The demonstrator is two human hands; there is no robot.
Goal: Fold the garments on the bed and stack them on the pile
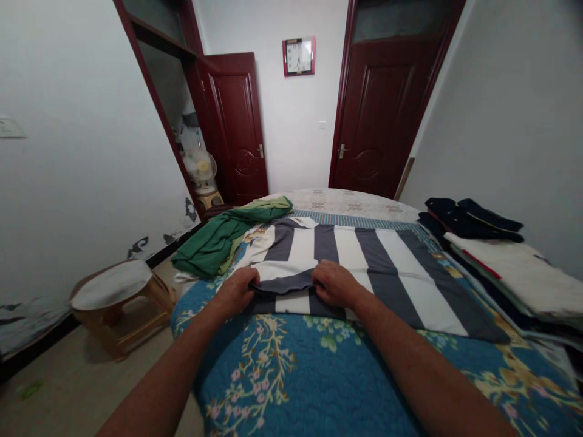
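Observation:
A shirt with wide dark grey and white stripes (pixel 346 255) lies spread flat across the table, its collar end toward the left. My left hand (pixel 239 288) is closed on one end of a folded part, likely a sleeve, at the shirt's near left. Closed on the same part a short way to the right is my right hand (pixel 334 282). Between the two hands the dark edge of the fabric sags a little and stands slightly off the layer below. My fingertips are partly hidden by the cloth.
A blue floral cover (pixel 319 370) lies under the shirt. Crumpled green clothing (pixel 218 237) sits at the far left, and stacked folded clothes (pixel 514 267) stand at the right. A wooden stool (pixel 113 285) is on the floor at left. Two dark red doors (pixel 237 115) are behind.

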